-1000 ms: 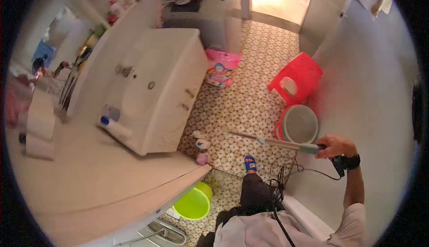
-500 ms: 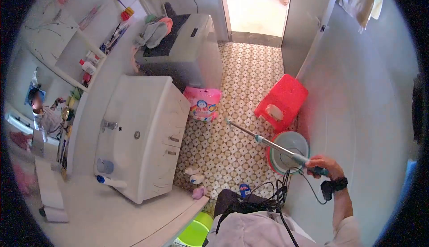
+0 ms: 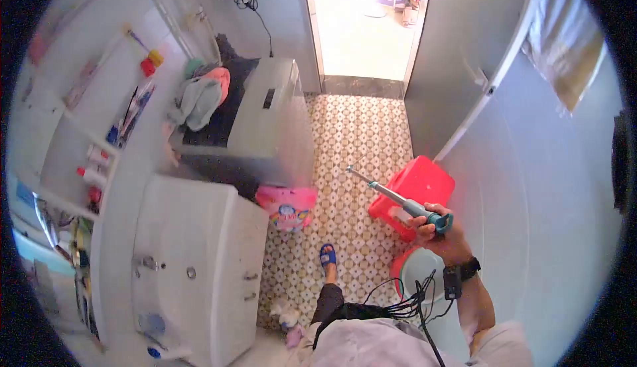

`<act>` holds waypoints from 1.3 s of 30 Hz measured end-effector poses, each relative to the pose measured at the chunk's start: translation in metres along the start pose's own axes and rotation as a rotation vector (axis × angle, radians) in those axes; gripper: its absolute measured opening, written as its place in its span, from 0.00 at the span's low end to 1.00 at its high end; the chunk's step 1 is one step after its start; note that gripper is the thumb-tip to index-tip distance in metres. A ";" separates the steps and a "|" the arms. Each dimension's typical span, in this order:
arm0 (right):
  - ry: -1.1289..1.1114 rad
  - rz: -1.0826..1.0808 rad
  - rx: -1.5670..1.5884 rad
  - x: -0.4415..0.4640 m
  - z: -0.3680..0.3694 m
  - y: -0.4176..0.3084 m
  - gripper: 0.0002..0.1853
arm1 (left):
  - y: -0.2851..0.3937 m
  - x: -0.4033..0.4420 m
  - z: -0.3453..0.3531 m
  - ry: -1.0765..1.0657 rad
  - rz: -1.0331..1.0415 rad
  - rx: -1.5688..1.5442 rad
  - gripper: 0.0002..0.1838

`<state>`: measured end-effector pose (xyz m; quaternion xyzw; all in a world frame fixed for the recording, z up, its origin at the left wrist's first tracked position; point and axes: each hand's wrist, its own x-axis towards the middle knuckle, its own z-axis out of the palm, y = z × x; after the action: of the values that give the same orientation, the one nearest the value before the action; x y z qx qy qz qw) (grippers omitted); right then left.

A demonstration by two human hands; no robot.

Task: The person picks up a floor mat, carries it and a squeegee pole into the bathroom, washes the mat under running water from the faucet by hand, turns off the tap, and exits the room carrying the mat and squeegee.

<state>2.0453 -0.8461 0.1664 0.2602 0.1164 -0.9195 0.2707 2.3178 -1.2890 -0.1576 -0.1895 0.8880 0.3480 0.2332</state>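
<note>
My right hand (image 3: 443, 235) is closed around the teal grip of a slim metal pole (image 3: 393, 196). The pole points forward and to the left over the patterned floor, and its far end looks bare. Below the pole stands a red plastic stool (image 3: 428, 180), partly covered by the pole and my hand. Beneath my wrist are nested basins (image 3: 424, 267), a pale one inside a red one. My left hand does not show.
A white washbasin cabinet (image 3: 222, 267) lines the left side, with a grey washing machine (image 3: 282, 121) beyond it. Between them on the floor sits a pink detergent bag (image 3: 288, 211). Black cables (image 3: 415, 300) hang at my waist. An open door (image 3: 464, 62) stands ahead right.
I have stepped forward, and a foot in a blue slipper shows ahead. My right hand has moved the pole up and forward, from over the basins to over the stool.
</note>
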 end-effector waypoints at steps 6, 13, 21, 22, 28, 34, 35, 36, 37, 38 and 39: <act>0.045 -0.128 -0.051 0.084 0.072 -0.072 0.16 | 0.079 0.128 -0.023 -0.021 0.115 -0.037 0.19; 0.080 -0.329 -0.070 0.146 0.120 -0.154 0.17 | 0.165 0.259 -0.068 -0.082 0.223 0.011 0.19; -0.006 -0.278 0.048 0.261 0.156 -0.328 0.23 | 0.287 0.413 -0.083 -0.061 0.283 0.018 0.19; -0.013 -0.253 0.095 0.278 0.170 -0.347 0.22 | 0.304 0.435 -0.087 -0.051 0.299 0.008 0.19; 0.039 -0.206 -0.011 0.390 0.260 -0.414 0.21 | 0.341 0.569 -0.103 0.025 0.640 -0.056 0.19; 0.133 -0.282 -0.200 0.385 0.257 -0.525 0.24 | 0.446 0.578 -0.106 -0.074 0.177 0.016 0.19; 0.124 -0.277 -0.203 0.388 0.247 -0.546 0.24 | 0.460 0.581 -0.103 -0.069 0.132 0.024 0.19; 0.136 -0.287 -0.233 0.394 0.240 -0.569 0.24 | 0.476 0.582 -0.099 -0.078 0.085 0.037 0.19; 0.149 -0.307 -0.272 0.398 0.236 -0.579 0.25 | 0.483 0.584 -0.094 -0.087 0.040 0.036 0.19; 0.208 -0.299 -0.281 0.406 0.240 -0.601 0.23 | 0.501 0.589 -0.094 -0.092 -0.007 0.045 0.18; 0.211 -0.296 -0.288 0.417 0.241 -0.620 0.23 | 0.513 0.591 -0.092 -0.099 -0.055 0.053 0.18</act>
<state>1.2992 -0.6019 0.1881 0.2936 0.3112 -0.8907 0.1536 1.5510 -1.1052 -0.1487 -0.1903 0.8787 0.3270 0.2912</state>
